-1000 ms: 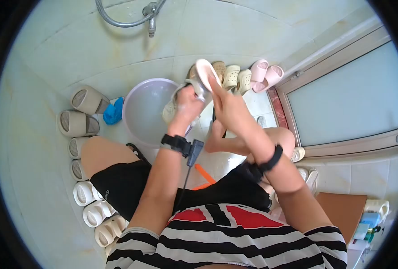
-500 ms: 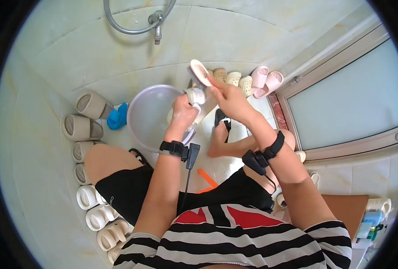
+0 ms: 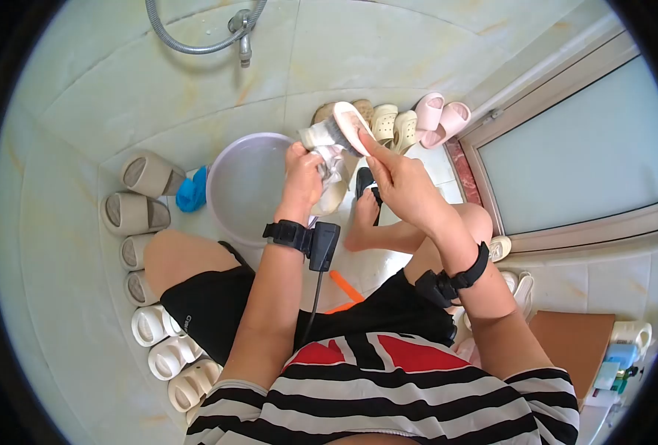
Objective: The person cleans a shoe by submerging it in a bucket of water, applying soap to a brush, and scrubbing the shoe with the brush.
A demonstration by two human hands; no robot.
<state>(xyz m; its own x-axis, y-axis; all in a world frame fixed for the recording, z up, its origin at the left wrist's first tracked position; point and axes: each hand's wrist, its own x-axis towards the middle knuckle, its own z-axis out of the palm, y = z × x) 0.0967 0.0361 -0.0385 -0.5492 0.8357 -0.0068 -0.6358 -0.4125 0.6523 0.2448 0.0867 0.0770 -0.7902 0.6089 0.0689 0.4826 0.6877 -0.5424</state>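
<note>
My left hand [image 3: 301, 180] is closed round a wet whitish shoe [image 3: 333, 194], held up beside the rim of a pale purple basin [image 3: 218, 185] of cloudy water. My right hand [image 3: 402, 183] grips a brush [image 3: 353, 127] with a light oval back and grey bristles. The bristles face left and touch the whitish upper end of the shoe. My fingers hide part of the shoe.
Beige and white slippers [image 3: 146, 174] line the left wall, with a blue plastic bag [image 3: 192, 191] beside the basin. Clogs [image 3: 383, 124] and pink slippers [image 3: 430, 113] stand along the back wall. A shower tap [image 3: 245, 52], a glass door [image 3: 574, 159] and a brown box [image 3: 570, 352] surround me.
The brush has swung round and moved right and slightly down, its bristles now against the shoe's end. My left hand has turned the shoe a little. The view has shifted slightly.
</note>
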